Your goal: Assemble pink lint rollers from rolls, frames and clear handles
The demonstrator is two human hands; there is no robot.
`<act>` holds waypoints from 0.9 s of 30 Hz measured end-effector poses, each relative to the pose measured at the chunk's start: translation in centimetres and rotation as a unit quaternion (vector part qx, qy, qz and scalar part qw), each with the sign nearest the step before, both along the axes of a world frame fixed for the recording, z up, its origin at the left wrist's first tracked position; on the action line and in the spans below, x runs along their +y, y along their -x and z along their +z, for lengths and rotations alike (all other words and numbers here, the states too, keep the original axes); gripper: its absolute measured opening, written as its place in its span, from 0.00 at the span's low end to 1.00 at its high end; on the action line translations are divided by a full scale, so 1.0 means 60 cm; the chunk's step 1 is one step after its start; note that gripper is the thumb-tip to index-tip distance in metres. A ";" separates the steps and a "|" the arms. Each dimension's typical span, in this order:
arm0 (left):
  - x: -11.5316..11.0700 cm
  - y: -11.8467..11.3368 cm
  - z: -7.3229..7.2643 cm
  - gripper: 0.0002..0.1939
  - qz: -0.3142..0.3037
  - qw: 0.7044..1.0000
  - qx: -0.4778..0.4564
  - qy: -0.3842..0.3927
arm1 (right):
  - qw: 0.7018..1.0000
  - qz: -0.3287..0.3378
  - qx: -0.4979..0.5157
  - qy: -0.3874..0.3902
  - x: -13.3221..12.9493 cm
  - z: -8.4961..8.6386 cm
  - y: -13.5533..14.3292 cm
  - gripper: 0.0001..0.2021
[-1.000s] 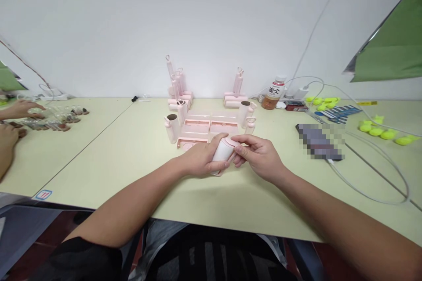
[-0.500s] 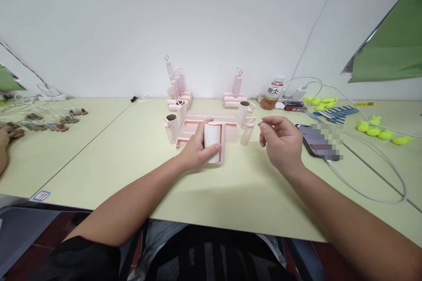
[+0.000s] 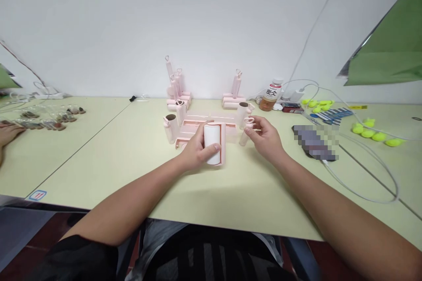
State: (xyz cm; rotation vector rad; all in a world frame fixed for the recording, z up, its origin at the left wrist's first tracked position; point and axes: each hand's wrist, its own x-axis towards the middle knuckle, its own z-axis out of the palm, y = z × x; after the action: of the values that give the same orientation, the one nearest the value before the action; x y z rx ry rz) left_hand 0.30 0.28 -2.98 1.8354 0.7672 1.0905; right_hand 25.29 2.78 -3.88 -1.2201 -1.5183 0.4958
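My left hand (image 3: 198, 151) is wrapped round a white roll in a pink cover (image 3: 212, 144), held upright above the table. To its right, my right hand (image 3: 265, 138) has thumb and fingers closed round the top of a small pink handle with a heart-shaped loop (image 3: 244, 138), which stands upright. Just behind that handle is an upright pink-white roll (image 3: 242, 114). Pink trays (image 3: 227, 126) lie behind my left hand, partly hidden by it. Another upright roll (image 3: 171, 127) with a handle beside it stands left of the trays.
Stacked pink rolls with upright handles (image 3: 233, 101) stand by the wall. A drink bottle (image 3: 270, 95), a phone (image 3: 314, 142) with a white cable and yellow-green items (image 3: 369, 131) lie rightward. Bagged brown items (image 3: 52, 118) and another person's hand (image 3: 11, 134) are at the left.
My right hand has moved left and taken hold of the small handle's top. My left hand still holds the covered roll in nearly the same place.
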 end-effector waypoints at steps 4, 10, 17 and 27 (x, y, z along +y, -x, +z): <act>-0.001 0.000 0.001 0.41 0.003 1.000 0.003 -0.005 | 0.999 0.011 0.030 -0.003 0.005 -0.003 0.000 0.18; -0.001 -0.001 0.001 0.39 0.000 1.000 0.002 -0.008 | 0.998 0.015 0.062 0.013 0.001 0.003 0.004 0.13; 0.001 0.001 -0.007 0.38 -0.020 1.000 0.009 0.001 | 0.993 0.022 0.109 -0.047 -0.001 0.010 0.005 0.09; 0.004 0.001 -0.008 0.40 -0.016 1.000 0.003 0.014 | 0.989 -0.134 0.033 0.047 0.015 0.019 -0.046 0.09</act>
State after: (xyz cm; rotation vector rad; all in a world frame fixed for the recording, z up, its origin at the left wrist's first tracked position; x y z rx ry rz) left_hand 0.23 0.49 -3.47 1.8223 0.7508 1.0495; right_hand 28.06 3.69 -2.76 -1.4438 -1.2629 0.4268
